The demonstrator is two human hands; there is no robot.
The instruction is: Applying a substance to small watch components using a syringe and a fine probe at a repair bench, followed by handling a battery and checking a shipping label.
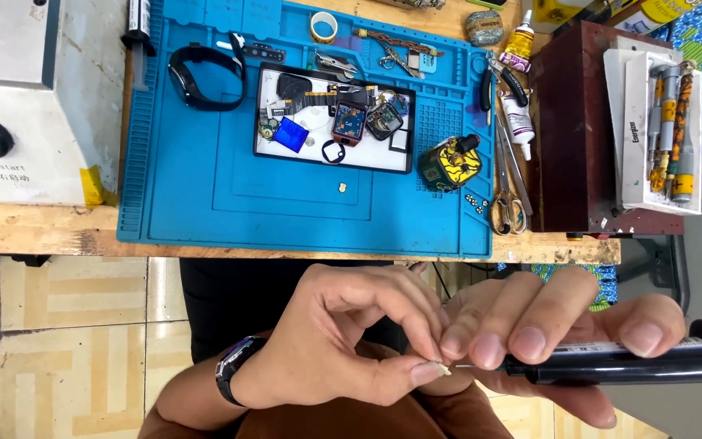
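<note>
Two hands are held close together below the edge of the bench (34,232), over the lap and the tiled floor (58,325). On the left, the left hand (343,341), with a wristwatch (236,367) on its wrist, is pinched shut: thumb and forefinger are closed on something very small and pale at their tips, too small to be identified. Touching that spot is the fine needle tip (458,367) of a black syringe-like dispenser (611,366), which is gripped along its barrel by the right hand (546,333), the fingers wrapped over it.

Several risks can be judged from this. The tiny part is held off the bench, so if the pinch is loosened it would likely be lost to the lap or floor. If the dispenser is squeezed too hard, too much of its contents could be laid down and the fingertips smeared. The needle could also slip and prick the thumb.

Farther up, a blue work mat (197,195) lies on the bench with a black-framed tray (318,158) of small watch parts, and scissors (507,207) and glue bottles (518,122) sit to its right, well apart from the hands. Loose small screws (474,201) near the mat's edge could be knocked off if the hands are brought back carelessly.
</note>
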